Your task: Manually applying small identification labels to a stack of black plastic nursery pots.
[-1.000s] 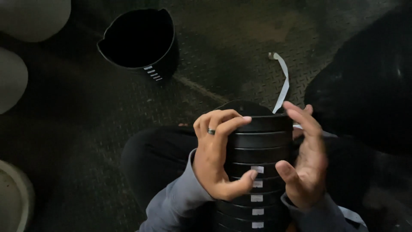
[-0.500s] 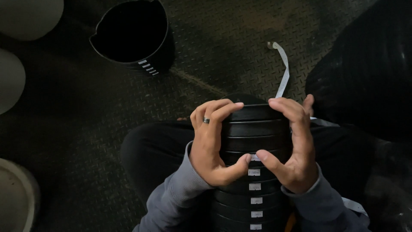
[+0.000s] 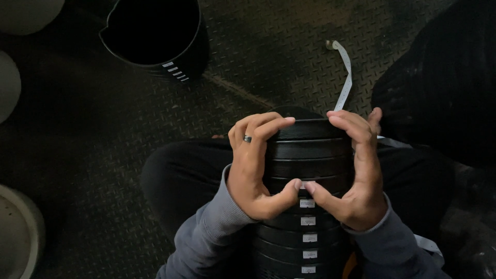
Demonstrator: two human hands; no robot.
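Thumbs now meet on black nested pot stack, both hands gripping.

You sit in a workshop or nursery-like workspace: dark checker-plate metal floor, nested black plastic pots, pale tubs nearby.

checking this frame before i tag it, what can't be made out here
- Stack of black pots, head view: its bottom runs off the lower edge and its sides sit under the left hand and right hand, so no full count.
- White labels on the rims: too small to read.
- Single black pot: cut by the top edge, inside too dark.
- White strip: lower end hidden behind the stack.
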